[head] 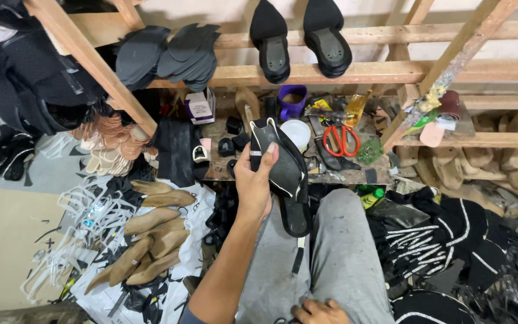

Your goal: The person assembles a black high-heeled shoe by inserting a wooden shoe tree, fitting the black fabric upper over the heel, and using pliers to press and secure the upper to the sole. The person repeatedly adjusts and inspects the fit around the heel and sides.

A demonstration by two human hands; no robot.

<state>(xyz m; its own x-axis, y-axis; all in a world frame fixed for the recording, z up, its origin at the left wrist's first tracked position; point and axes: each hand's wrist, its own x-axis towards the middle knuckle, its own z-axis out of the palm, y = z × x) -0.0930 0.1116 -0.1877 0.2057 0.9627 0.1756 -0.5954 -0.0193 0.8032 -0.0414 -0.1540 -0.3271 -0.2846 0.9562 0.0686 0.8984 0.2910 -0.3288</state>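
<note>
Left hand point(253, 183) grips black shoe point(286, 174) (above crowded workbench point(355, 174)).

Matt black shoe upper point(283, 165) with glossy sole; rough wooden shelves point(355, 73); red plastic-handled scissors point(341, 139).

Red scissors point(341, 140) lie on the cluttered bench point(355, 174) beside a white tub point(298, 132) and a purple cup point(292, 100). Two black shoes point(300, 37) hang on the wooden rack point(391, 72). Wooden lasts point(151, 234) are piled on the floor at left.
</note>
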